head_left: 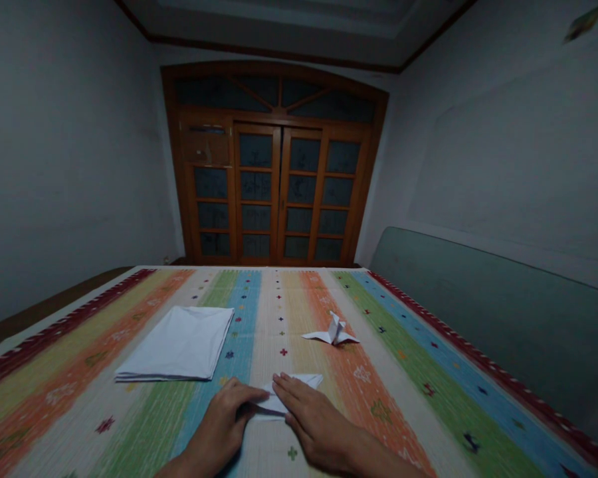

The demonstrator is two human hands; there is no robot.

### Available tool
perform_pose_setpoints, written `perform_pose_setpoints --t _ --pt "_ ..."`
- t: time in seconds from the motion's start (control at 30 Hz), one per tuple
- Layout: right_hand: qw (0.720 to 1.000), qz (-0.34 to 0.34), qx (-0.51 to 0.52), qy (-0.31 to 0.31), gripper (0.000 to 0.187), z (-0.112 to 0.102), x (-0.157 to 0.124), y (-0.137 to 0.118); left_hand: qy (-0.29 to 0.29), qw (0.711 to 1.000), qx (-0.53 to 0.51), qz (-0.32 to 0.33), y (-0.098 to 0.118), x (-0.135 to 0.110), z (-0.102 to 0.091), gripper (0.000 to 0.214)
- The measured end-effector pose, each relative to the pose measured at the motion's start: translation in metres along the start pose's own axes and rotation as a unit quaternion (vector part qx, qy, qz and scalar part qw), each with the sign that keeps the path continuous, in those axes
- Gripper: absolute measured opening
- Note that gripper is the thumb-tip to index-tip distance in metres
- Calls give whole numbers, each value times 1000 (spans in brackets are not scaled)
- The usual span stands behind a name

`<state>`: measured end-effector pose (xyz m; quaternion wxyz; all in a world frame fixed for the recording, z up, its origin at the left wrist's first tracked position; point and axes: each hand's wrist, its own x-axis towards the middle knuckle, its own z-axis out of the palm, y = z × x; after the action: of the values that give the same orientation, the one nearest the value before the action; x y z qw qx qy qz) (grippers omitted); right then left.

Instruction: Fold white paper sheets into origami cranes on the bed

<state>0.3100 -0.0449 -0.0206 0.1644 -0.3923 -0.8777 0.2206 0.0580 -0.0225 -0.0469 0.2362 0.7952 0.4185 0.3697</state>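
Observation:
My left hand [219, 425] and my right hand [313, 418] lie flat at the near edge of the striped mat, with a folded white paper [294, 392] between them. The fingertips of my left hand touch its left end, and my right fingers press on top, hiding part of it. Its far corner sticks out to the right. Beyond my right hand stands a white origami bird [333, 333] with raised folds. To the left lies a squarish stack of white paper [177, 343], beyond reach of my fingertips.
A woven mat [279, 292] with coloured stripes and small motifs covers the table, with a red patterned border at each side. A grey-green padded bench back [478, 332] runs along the right. Glazed wooden doors [272, 192] stand beyond the far edge.

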Motion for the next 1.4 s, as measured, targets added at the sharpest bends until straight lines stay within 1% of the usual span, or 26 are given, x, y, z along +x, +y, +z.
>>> perform_pose_setpoints --t 0.13,0.23,0.33,0.47,0.63,0.77,0.87,1.0,1.1,1.2,1.3,1.4 --pt "1000 5 -5 -14 62 -2 0 -1 -9 999 28 -20 2 -1 1 46" --pt "999 2 -20 -38 62 -5 1 -3 -33 997 61 -20 7 0 0 42" --pt "998 4 -24 -54 62 -7 2 -4 -43 995 93 -11 13 -1 0 35" --pt "999 14 -16 -38 58 -4 2 -3 -50 992 115 -1 15 -2 -2 35" --pt "1000 17 -14 1 55 2 -1 2 -32 993 117 1 8 -2 0 48" --pt "999 31 -14 3 58 1 0 1 -19 992 128 12 3 -3 2 41" --pt "999 27 -25 -9 59 -1 1 0 -10 988 151 33 2 -4 3 37" --pt "998 37 -27 -31 59 -2 0 -2 -8 974 205 93 8 -4 3 25" --pt "998 33 -28 -43 60 -3 0 -2 -10 964 235 125 11 -4 4 23" --pt "998 22 -29 -50 63 -2 1 0 1 960 232 157 8 -3 4 22" --pt "998 18 -32 -58 67 -1 1 4 31 958 212 189 3 -2 3 26" --pt "998 11 -25 -47 62 0 1 5 33 960 195 198 0 -1 2 26"
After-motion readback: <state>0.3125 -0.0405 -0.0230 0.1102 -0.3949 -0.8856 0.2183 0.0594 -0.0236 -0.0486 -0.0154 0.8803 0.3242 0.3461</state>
